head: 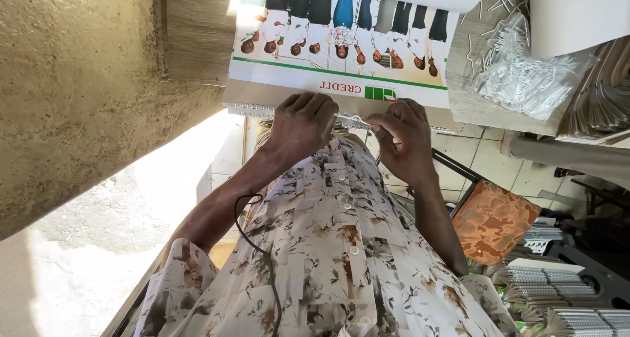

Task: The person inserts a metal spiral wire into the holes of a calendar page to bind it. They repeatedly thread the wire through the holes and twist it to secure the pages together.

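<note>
Two hands work at the near edge of a large printed calendar lying on a wooden table. Wire spiral binding runs along that edge. Left hand rests curled over the binding, fingers closed down on it. Right hand pinches the wire just beside it. Bag of wire pieces lies well right.
</note>
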